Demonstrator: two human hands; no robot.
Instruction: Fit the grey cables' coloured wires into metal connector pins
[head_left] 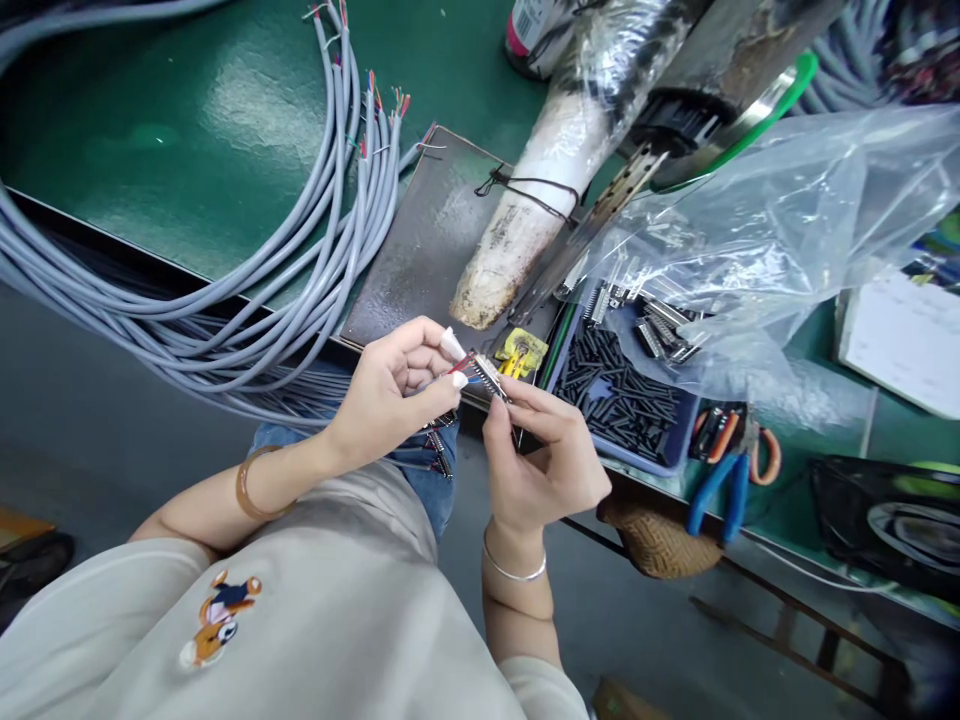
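My left hand [394, 385] is closed in a pinch on thin coloured wires at the end of a grey cable, just left of a small metal connector [489, 375]. My right hand [544, 455] pinches that connector from below with thumb and forefinger. Both hands meet at the bench's front edge, above my lap. More grey cable ends with connectors [439, 455] hang under my left hand.
A large bundle of grey cables [247, 280] loops across the green bench [187, 130]. A dark metal plate [427, 240] carries a wrapped cylindrical tool [540, 190]. A blue tray of black sleeves [622, 395], a plastic bag of connectors [750, 260] and blue-handled pliers [720, 485] lie to the right.
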